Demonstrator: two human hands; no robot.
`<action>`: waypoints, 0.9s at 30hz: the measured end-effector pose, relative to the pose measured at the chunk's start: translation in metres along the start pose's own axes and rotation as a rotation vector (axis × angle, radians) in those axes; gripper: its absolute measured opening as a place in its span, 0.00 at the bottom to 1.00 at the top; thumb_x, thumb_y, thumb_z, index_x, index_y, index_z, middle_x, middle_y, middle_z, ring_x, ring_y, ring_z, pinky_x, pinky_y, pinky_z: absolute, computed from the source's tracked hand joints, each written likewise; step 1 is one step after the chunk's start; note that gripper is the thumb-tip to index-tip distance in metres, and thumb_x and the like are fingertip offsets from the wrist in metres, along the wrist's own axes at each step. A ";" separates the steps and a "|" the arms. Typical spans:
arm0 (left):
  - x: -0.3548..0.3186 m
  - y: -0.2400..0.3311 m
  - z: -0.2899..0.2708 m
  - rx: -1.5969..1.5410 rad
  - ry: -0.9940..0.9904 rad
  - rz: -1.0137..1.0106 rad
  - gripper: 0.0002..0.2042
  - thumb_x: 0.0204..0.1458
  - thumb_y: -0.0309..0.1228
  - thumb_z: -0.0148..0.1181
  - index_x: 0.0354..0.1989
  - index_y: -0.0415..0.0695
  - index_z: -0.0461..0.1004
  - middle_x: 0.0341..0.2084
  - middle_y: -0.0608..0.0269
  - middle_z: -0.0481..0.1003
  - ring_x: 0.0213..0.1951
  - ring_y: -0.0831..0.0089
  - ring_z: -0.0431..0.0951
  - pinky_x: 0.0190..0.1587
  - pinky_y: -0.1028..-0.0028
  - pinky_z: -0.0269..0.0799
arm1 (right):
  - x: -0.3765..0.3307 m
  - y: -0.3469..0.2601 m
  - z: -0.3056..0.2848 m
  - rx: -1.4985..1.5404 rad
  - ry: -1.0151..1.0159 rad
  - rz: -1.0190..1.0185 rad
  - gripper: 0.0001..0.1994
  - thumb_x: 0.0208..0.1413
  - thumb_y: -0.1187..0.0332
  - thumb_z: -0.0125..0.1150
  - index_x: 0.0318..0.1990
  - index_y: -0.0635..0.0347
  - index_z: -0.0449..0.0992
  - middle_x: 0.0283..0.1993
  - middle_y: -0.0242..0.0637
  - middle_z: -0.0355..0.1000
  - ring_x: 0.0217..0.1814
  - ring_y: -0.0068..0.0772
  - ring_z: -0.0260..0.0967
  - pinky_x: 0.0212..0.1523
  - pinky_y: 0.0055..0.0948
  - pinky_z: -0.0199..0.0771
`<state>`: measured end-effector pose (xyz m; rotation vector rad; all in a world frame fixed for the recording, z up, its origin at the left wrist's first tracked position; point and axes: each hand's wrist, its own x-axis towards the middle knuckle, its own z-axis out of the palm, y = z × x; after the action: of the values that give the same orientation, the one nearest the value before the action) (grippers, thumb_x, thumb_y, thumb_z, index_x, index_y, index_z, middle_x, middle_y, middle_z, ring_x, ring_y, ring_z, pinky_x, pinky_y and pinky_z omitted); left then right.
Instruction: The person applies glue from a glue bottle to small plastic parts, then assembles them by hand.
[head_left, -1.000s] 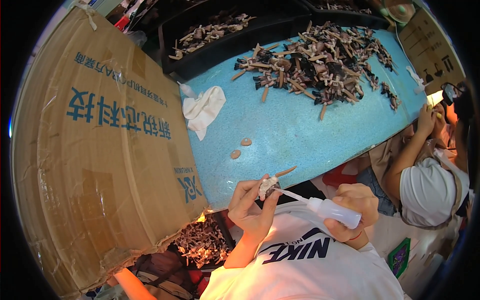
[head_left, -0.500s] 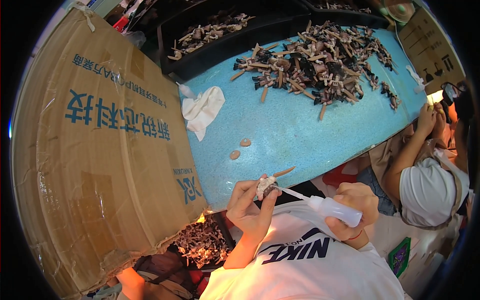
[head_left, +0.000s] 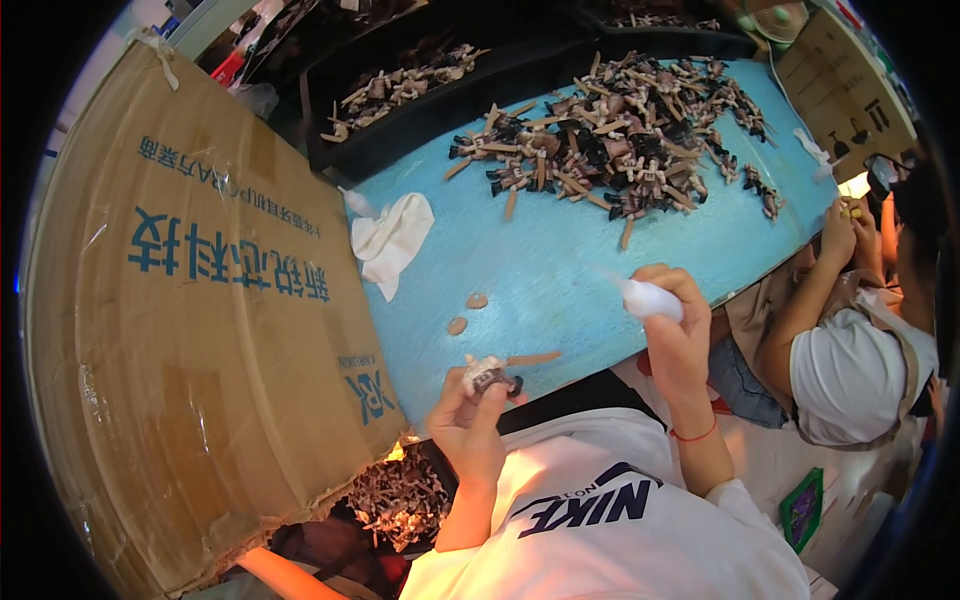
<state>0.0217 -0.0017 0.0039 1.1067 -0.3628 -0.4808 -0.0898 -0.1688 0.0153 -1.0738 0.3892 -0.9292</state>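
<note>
Pinched between thumb and fingers of my left hand (head_left: 466, 428) is a small figurine (head_left: 487, 378), pale on top and dark below, with a thin tan blade-like piece sticking out to the right. My right hand (head_left: 683, 330) grips a white squeeze bottle (head_left: 655, 301) with a thin nozzle, raised over the table's near edge and apart from the figurine. The nozzle is blurred and angles up to the left. Two small tan oval pieces (head_left: 477, 300) lie on the blue table (head_left: 560, 270) just beyond my left hand.
A large cardboard box (head_left: 200, 300) walls off the left side. A white cloth (head_left: 392, 245) lies beside it. Many similar figurines (head_left: 620, 135) are heaped at the back, near a black tray (head_left: 400, 112). Another person (head_left: 850, 370) sits at the right.
My right hand has lifted the bottle up and away from the figurine, turning its nozzle. My left hand has shifted slightly left and down, still holding the figurine, whose dark side shows more.
</note>
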 end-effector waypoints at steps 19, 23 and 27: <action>-0.026 -0.010 -0.024 -0.082 0.007 -0.214 0.07 0.48 0.16 0.51 0.36 0.32 0.72 0.33 0.55 0.72 0.30 0.72 0.72 0.29 0.71 0.76 | 0.071 0.094 -0.009 -0.763 -0.074 -0.131 0.23 0.41 0.83 0.60 0.49 0.62 0.66 0.47 0.41 0.69 0.47 0.37 0.70 0.49 0.28 0.71; -0.025 -0.011 -0.031 -0.083 0.045 -0.199 0.07 0.48 0.16 0.51 0.35 0.32 0.72 0.33 0.55 0.72 0.29 0.72 0.73 0.29 0.71 0.76 | 0.049 0.071 -0.004 -1.024 0.069 -0.324 0.23 0.40 0.83 0.60 0.48 0.61 0.68 0.44 0.40 0.69 0.44 0.37 0.69 0.39 0.31 0.72; -0.028 -0.007 -0.034 -0.090 0.048 -0.196 0.07 0.48 0.16 0.51 0.36 0.32 0.72 0.32 0.56 0.72 0.29 0.71 0.73 0.29 0.72 0.75 | 0.029 0.074 0.015 -1.009 -0.344 -0.409 0.16 0.40 0.79 0.62 0.41 0.61 0.71 0.40 0.40 0.69 0.42 0.38 0.68 0.36 0.30 0.71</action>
<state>0.0141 0.0367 -0.0175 1.0693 -0.1897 -0.6365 -0.0295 -0.1719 -0.0383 -2.2670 0.3549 -0.8748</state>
